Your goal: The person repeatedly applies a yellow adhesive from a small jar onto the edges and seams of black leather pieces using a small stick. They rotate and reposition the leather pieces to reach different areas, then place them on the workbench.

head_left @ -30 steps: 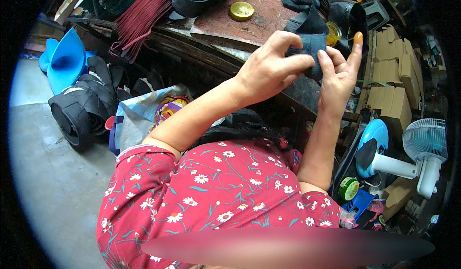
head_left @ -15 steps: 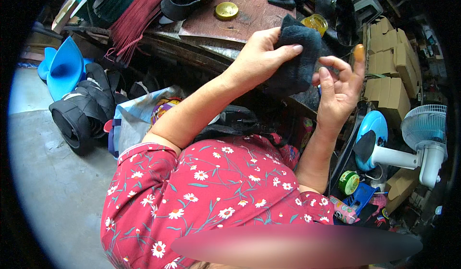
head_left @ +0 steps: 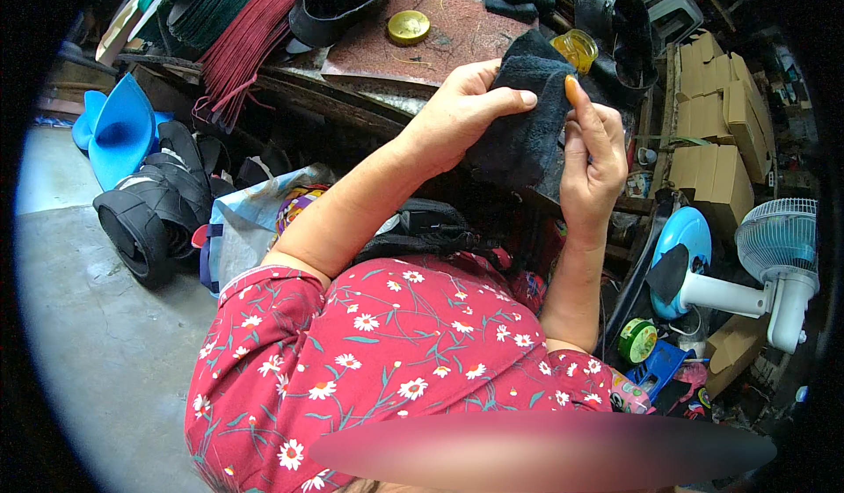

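A dark blue-black fabric piece is held up in front of the person's chest, near the front edge of the desk. The left hand grips it along its left side, thumb laid across the near face and the other fingers hidden behind. The right hand is partly curled, with its index finger extended; the fingertip, coated in orange-yellow paste, meets the fabric's upper right edge. Whether the right thumb also pinches the fabric, I cannot tell.

Just beyond the fabric's upper right corner is a clear jar of amber-yellow contents. Farther left, a round yellow lid lies on a reddish-brown board on the desk. A curved black band stands left of the board, next to a bundle of dark red strips that hangs over the desk's edge. To the right of the jar is a black tubular piece.

Farther right are cardboard boxes and a white fan. To the left, blue foam cups and black rolled pieces sit near a pale blue bag.
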